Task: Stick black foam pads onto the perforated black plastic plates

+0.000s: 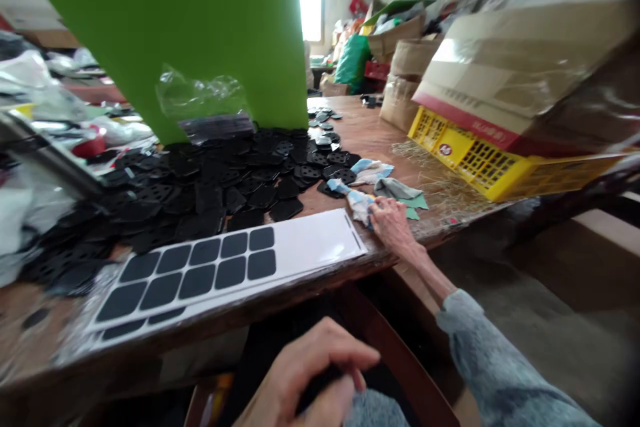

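My right hand (393,221) reaches to the front right of the table, its fingers closed on a crumpled blue and white cloth (359,203). A grey and green cloth (400,190) and another pale blue rag (371,170) lie just beyond it. Low in front of my body is my left hand (313,373), slightly blurred. Its fingers are loosely curled, with a gap between thumb and forefinger and nothing visible inside. At the table's front edge lies a white sheet (315,240) with two rows of dark rounded pads (205,252). Beneath it another such sheet shows.
Behind the sheets spreads a heap of black flat pieces (240,177), up against a green panel (200,33). A clear plastic bag (205,97) rests there. To the right, a yellow crate (475,153) carries a large cardboard box (525,67). Loose strands (445,193) lie beside it.
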`<action>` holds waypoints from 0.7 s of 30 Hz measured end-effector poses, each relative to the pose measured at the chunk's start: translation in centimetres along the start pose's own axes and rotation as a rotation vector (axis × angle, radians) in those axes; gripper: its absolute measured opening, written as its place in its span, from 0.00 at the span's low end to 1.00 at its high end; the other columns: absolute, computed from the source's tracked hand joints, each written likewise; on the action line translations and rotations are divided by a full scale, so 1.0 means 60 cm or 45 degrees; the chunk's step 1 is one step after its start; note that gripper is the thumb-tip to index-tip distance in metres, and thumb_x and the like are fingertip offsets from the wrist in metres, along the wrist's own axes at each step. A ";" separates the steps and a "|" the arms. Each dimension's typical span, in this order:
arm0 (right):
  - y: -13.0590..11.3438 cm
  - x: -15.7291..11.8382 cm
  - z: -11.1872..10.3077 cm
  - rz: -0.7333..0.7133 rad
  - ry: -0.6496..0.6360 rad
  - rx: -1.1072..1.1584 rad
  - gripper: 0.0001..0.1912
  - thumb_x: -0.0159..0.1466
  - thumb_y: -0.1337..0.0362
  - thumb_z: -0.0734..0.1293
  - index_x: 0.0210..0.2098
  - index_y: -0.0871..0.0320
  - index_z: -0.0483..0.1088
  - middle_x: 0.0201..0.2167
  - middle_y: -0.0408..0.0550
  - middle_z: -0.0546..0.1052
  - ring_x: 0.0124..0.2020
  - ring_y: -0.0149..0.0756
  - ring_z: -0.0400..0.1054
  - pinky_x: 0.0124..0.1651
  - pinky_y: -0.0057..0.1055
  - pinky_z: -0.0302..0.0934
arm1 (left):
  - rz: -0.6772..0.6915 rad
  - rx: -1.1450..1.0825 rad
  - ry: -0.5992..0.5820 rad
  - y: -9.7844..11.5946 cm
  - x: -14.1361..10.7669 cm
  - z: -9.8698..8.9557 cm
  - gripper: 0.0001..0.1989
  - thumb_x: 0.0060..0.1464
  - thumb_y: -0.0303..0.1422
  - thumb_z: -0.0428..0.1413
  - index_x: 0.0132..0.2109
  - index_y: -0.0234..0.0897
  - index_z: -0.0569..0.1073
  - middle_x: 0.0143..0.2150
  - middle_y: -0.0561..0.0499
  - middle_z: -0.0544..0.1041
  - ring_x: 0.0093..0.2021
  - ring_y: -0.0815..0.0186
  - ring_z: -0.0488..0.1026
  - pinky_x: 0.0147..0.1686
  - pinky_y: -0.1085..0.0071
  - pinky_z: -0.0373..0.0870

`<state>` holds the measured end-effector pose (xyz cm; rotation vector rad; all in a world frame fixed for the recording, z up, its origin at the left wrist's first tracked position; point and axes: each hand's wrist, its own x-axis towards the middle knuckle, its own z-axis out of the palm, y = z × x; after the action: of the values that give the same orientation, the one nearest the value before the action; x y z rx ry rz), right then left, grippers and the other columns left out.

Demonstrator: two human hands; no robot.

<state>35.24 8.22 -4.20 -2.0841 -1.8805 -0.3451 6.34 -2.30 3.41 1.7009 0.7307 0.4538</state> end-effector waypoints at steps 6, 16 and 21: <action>-0.080 -0.016 -0.021 -0.191 0.065 0.443 0.08 0.63 0.68 0.57 0.35 0.60 0.67 0.36 0.53 0.70 0.40 0.40 0.63 0.43 0.35 0.56 | -0.017 0.636 0.820 -0.093 0.013 -0.086 0.10 0.57 0.33 0.48 0.41 0.40 0.73 0.39 0.49 0.74 0.40 0.63 0.71 0.44 0.66 0.67; -0.175 0.069 0.024 -0.446 -0.156 0.402 0.07 0.64 0.70 0.57 0.36 0.60 0.66 0.37 0.51 0.70 0.42 0.38 0.62 0.46 0.32 0.56 | -0.039 1.461 0.860 -0.183 0.089 -0.175 0.20 0.59 0.36 0.44 0.55 0.34 0.69 0.56 0.38 0.67 0.59 0.49 0.58 0.55 0.49 0.55; -0.193 0.130 0.056 -0.338 -0.193 0.341 0.12 0.64 0.62 0.59 0.45 0.61 0.65 0.42 0.54 0.70 0.46 0.40 0.62 0.48 0.35 0.54 | -0.063 1.561 0.894 -0.197 0.093 -0.168 0.20 0.59 0.36 0.44 0.55 0.36 0.69 0.56 0.38 0.68 0.59 0.48 0.59 0.54 0.48 0.54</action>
<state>24.51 17.68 -3.54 -1.7326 -2.1623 0.0093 1.21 10.37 -5.90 2.6558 1.8057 0.6331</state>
